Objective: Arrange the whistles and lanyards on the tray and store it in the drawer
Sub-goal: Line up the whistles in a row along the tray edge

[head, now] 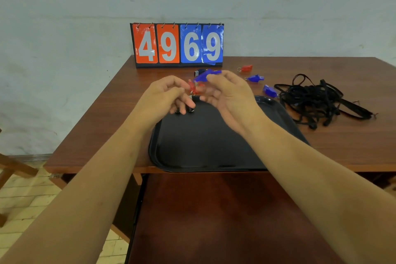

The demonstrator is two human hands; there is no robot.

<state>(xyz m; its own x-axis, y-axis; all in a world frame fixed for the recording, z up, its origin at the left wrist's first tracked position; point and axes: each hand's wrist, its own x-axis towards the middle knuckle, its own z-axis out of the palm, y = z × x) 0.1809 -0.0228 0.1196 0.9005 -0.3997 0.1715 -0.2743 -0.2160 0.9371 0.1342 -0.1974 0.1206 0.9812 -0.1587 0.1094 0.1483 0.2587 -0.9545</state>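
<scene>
A black tray lies on the brown table, overhanging its front edge. Above the tray's far end my left hand pinches a red whistle with a metal ring hanging below it. My right hand holds a blue whistle in its fingertips, close beside the red one. Loose on the table to the right lie a red whistle and two blue whistles. A tangled heap of black lanyards sits right of the tray.
A flip scoreboard reading 4969 stands at the table's back against the wall. A small dark object lies just in front of it. An open drawer extends toward me below the table's front edge. Tiled floor shows at the left.
</scene>
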